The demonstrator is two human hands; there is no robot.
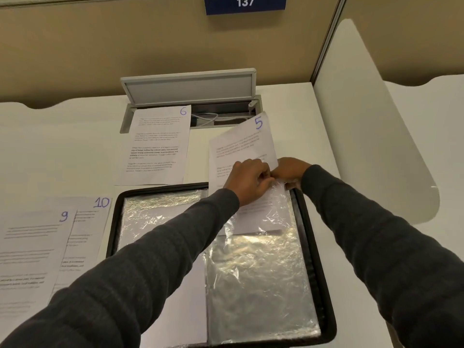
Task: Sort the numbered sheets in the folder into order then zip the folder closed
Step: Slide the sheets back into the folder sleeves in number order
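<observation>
it was an office booth, shown by a white desk (75, 136) with an open cable hatch (188, 89), beige partition walls (125, 46), a white side divider (364, 109) and a blue plate (244, 3) numbered 137.

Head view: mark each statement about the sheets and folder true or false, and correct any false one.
1. Sheet 6 lies on the desk beyond the folder. True.
2. Sheet 9 lies under sheet 10. False: 9 overlaps on top of 10.
3. The folder is zipped shut. False: it lies open.
4. The left hand and right hand both hold sheet 5. True.
</observation>
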